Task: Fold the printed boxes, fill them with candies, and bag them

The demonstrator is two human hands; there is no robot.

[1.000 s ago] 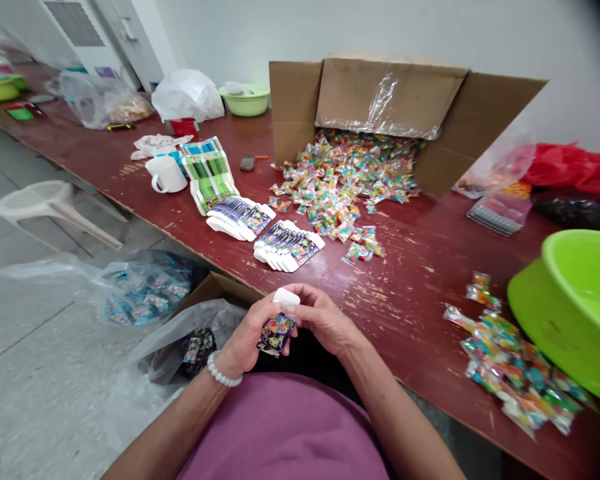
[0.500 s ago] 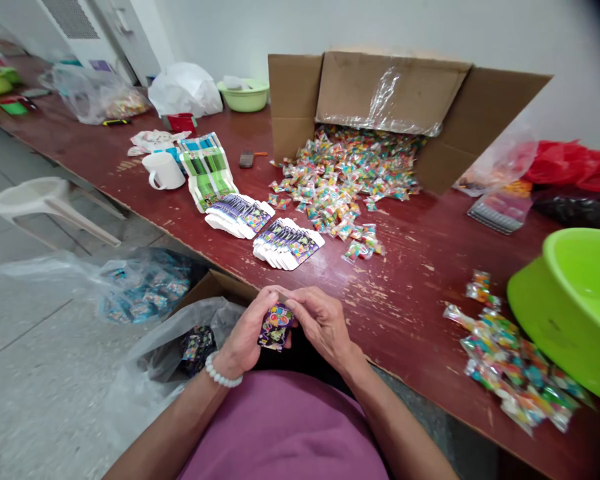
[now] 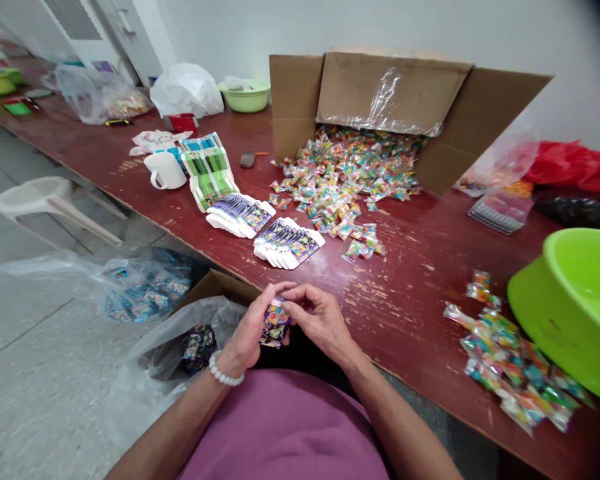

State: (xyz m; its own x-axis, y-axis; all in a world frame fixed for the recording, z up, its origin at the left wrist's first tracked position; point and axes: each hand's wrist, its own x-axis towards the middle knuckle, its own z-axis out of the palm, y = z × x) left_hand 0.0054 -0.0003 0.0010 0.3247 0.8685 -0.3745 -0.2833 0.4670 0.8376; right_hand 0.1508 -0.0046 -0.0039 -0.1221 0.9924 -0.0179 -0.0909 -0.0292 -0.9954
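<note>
A small purple printed packet (image 3: 274, 325) is held upright over my lap, at the near edge of the red table (image 3: 410, 280). My left hand (image 3: 250, 333), with a white bead bracelet at the wrist, grips the packet from the left. My right hand (image 3: 320, 319) pinches the packet's top edge with closed fingers. Two fanned rows of the same flat purple packets (image 3: 286, 244) lie on the table just beyond my hands. A heap of small colourful sweets (image 3: 345, 180) spills from a tipped cardboard box (image 3: 380, 100).
A lime green basin (image 3: 575, 300) and loose sweet packs (image 3: 510, 363) sit at the right. A white mug (image 3: 166, 171), green packets and bags are at the left. Below the table stands a bag-lined carton (image 3: 200, 327) with filled packets; a white stool lies on the floor.
The packet's white top flap, upright a second ago, is now folded down under my right fingers. Both hands stayed in place over my lap.
</note>
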